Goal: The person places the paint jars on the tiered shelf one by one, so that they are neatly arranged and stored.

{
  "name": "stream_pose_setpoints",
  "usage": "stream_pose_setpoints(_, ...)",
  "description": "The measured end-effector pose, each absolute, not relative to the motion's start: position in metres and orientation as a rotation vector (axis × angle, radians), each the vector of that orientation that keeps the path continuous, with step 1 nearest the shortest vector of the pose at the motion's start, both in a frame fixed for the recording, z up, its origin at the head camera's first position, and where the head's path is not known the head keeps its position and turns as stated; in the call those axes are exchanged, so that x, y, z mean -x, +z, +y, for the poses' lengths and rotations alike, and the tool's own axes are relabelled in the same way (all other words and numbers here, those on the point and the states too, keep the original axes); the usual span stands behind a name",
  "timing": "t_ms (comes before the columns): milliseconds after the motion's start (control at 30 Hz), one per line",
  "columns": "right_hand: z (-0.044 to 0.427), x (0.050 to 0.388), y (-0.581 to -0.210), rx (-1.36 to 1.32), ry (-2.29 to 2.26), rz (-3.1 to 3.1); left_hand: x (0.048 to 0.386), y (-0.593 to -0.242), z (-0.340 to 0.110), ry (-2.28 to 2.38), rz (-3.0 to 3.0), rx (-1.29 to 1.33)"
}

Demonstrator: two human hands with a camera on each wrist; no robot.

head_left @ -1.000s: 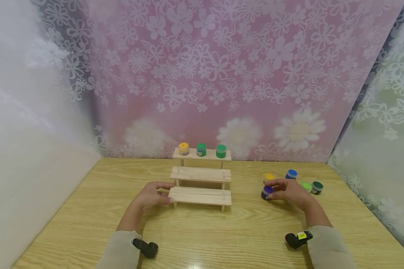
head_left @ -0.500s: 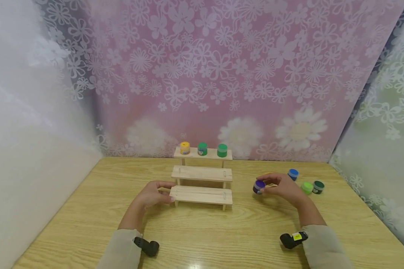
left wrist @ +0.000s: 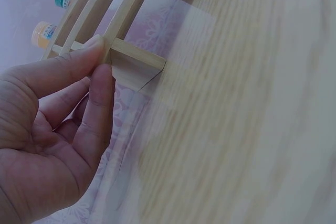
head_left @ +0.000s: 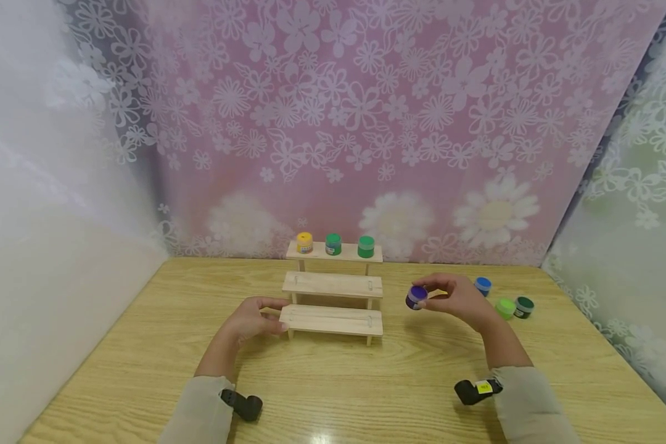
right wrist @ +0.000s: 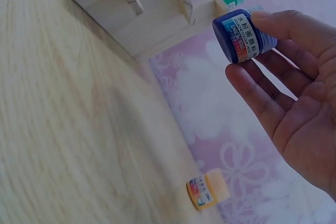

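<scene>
Floral pink backdrop (head_left: 333, 123), far side; wood-grained counter (head_left: 333, 388), before it. Left hand (head_left: 255, 320): pinches the near board's left end on the three-tier stand (head_left: 333, 285), presumably to steady it. Right hand (head_left: 460, 299): holds the purple jar (head_left: 416, 297) between thumb and fingers, raised right of the stand; a side grip, we judge, leaves its base free. Far tier: yellow jar (head_left: 304, 243), two green jars (head_left: 333, 245), spaced apart, perhaps for easy reach. Stand: pale bare wood, flat rectangular boards. Jars: squat cylinders, seemingly plastic; on the purple one we note a printed label.
</scene>
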State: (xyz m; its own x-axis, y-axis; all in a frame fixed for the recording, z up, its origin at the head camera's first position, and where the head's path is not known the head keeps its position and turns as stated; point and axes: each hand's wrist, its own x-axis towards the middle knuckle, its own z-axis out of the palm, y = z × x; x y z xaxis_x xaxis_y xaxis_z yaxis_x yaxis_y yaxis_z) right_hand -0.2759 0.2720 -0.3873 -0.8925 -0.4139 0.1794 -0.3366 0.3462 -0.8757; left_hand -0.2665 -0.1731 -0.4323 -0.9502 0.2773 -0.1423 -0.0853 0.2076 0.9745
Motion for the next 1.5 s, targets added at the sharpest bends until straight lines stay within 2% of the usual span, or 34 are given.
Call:
stream_pose_setpoints(667,0.232,0.275,-0.352,0.867,-1.6,2.501,0.266,-0.432,-0.174,1.808,2.195,-0.208)
stream_pose_setpoints(1167,0.195,0.281,-0.346,1.031,-1.64,2.448,0.265,-0.433,-0.174,1.818,2.201,-0.157)
stream_pose_setpoints(1500,0.174,0.288,-0.344,1.025,-1.618,2.471,0.264,-0.43,-0.173,1.806,2.201,-0.177)
